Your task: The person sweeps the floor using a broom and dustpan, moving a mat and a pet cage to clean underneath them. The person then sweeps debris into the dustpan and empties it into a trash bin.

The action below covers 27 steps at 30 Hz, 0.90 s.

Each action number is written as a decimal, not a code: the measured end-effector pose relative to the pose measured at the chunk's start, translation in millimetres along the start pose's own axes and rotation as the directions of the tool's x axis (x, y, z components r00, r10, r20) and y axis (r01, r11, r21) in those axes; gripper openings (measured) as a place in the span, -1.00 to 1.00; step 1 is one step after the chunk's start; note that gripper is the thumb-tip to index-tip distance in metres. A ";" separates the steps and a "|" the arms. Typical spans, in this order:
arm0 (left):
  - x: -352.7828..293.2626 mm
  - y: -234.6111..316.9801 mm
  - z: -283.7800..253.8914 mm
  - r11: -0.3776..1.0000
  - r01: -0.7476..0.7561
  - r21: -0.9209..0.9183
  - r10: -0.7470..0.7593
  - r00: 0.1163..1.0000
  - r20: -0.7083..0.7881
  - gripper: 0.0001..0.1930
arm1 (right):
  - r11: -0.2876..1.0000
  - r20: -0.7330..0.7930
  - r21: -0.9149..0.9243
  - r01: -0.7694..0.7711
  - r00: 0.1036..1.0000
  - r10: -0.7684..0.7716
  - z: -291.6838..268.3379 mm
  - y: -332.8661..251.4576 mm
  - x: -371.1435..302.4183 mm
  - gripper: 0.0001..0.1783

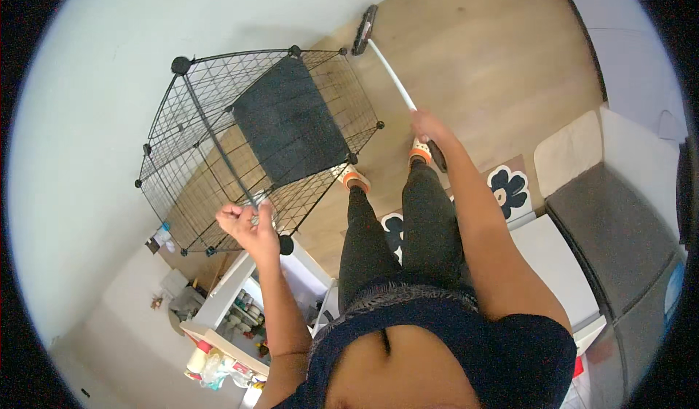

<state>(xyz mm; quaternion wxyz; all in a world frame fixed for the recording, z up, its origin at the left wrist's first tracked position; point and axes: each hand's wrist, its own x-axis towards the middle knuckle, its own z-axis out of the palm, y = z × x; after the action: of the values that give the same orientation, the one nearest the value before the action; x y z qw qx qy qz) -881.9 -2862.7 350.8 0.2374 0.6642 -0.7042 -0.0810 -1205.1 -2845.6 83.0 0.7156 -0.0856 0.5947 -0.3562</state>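
Left hand (251, 228): fingers curled on black wire-grid cage (218, 140) (left of centre). Right hand (430, 127): gripping white-handled, dark-headed broom (393, 78), upper centre.

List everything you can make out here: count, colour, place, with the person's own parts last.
wire cage: 1, black, upper left
panel: 1, dark grey, within the cage's outline
floor brush: 1, white handle and dark head, upper centre
clogs: 2, whitish and orange, on feet
flower matting: count unclear, dark flowers, around legs
sofa: 1, grey, right
cabinet: 1, white, left of sofa
shelf unit: 1, white, lower left
red-capped bottle: 1, cream, lower left
legs: 2, dark trousers, centre
left hand: 1, bare, at cage's near edge
right hand: 1, bare, fingers around brush handle
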 end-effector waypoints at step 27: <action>-9.9 -8.8 0.2 0.999 0.040 0.028 -0.042 0.996 0.075 -0.73 | 0.989 -0.101 -0.023 -0.143 0.985 0.140 3.5 -22.9 -90.8 -0.79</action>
<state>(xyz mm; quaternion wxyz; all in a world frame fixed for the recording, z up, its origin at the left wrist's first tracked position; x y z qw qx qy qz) -874.1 -2854.1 344.6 0.2003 0.6780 -0.6999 -0.1015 -1214.7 -2807.9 168.3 0.7072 -0.0361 0.6396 -0.2991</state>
